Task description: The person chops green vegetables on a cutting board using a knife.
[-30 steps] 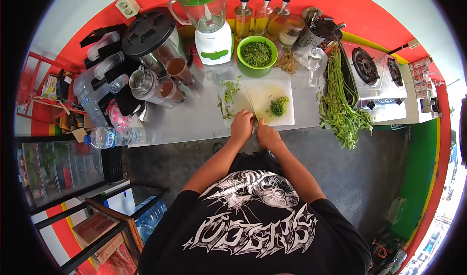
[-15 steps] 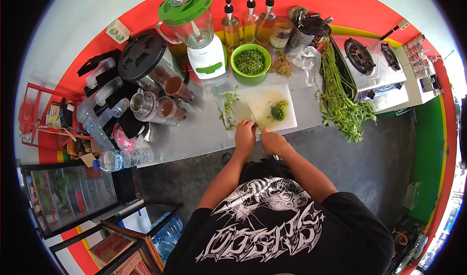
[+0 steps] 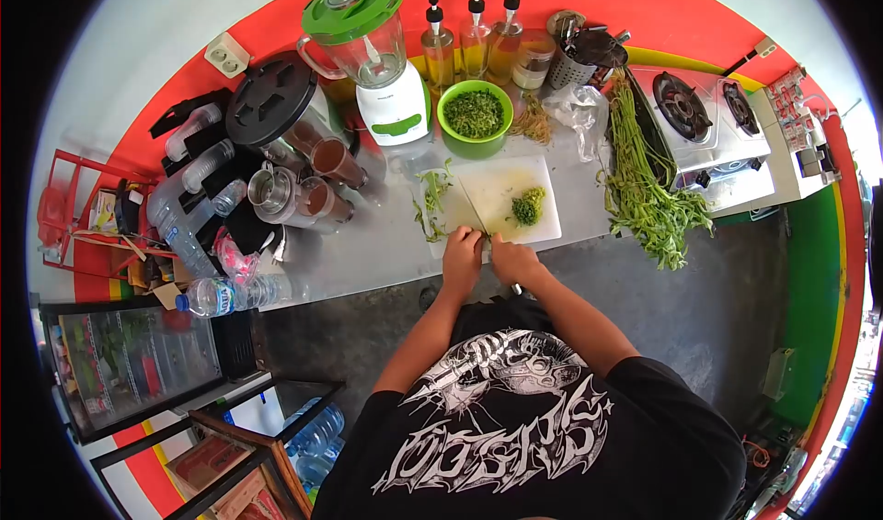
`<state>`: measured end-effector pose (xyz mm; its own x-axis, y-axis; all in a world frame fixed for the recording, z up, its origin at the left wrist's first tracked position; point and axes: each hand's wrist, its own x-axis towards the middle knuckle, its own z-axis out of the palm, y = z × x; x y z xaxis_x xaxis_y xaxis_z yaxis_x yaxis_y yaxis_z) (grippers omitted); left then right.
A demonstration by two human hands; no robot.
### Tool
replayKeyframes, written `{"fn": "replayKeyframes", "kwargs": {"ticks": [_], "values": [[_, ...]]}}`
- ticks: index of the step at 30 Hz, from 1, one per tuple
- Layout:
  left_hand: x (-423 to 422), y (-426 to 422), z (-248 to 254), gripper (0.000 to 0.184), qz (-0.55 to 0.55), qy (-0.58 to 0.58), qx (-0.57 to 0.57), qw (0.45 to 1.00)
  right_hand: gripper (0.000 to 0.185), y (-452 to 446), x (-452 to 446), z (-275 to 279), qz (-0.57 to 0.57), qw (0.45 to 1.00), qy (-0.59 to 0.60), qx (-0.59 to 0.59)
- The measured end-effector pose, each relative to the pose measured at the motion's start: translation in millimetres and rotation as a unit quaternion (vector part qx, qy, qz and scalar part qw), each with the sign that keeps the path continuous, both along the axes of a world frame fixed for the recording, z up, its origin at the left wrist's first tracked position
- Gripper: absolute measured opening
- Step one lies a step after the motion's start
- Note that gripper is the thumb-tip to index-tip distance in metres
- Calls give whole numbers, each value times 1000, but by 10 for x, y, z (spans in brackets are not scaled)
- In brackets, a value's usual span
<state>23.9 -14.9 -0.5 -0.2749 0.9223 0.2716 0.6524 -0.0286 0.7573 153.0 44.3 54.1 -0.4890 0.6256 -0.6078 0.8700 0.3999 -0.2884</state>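
Note:
My right hand (image 3: 515, 262) is closed round a knife, whose thin blade (image 3: 471, 209) points up and left over the white cutting board (image 3: 543, 175). Close beside it, my left hand (image 3: 462, 249) has its fingers curled together at the board's front edge; what they hold, if anything, is hidden. Chopped greens (image 3: 527, 206) lie in a small heap on the board's right part. Loose leafy pieces (image 3: 432, 203) lie at its left side. Behind the board stands a green bowl (image 3: 475, 120) full of cut greens.
A bundle of leafy stalks (image 3: 644, 184) hangs over the table's front edge, beside the gas stove (image 3: 713, 125). A blender (image 3: 382, 83), pump bottles (image 3: 475, 42) and a plastic bag (image 3: 579, 115) stand or lie behind. Cups (image 3: 336, 161) and a water bottle (image 3: 216, 297) are at left.
Since the first frame, the view has turned and shifted, so the table sits tilted. Between my hands the knife blade has come into clearer sight. The chopped heap stays on the board.

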Motion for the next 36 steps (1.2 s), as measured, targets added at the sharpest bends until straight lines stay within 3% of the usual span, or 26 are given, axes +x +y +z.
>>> {"fn": "replayKeyframes", "kwargs": {"ticks": [5,20,22,26,31,36], "values": [[-44,-17,-2,9,-10,-12,-4,1000,43,-57,54,-124,-11,1000,4,10],[-54,83,74,10,9,-119,-100,988,38,39,-11,-80,2,1000,-19,1],[-44,76,46,10,37,-84,-63,994,39,-8,-28,-6,2,1000,-17,1],[-22,37,105,10,34,-26,-93,995,40,-85,-79,-124,-18,1000,6,10],[-23,-19,74,8,-8,55,-46,997,42,24,-10,-105,3,1000,13,4],[-31,-65,59,9,-32,128,-70,989,43,-61,-50,-55,2,1000,-1,15]]}}
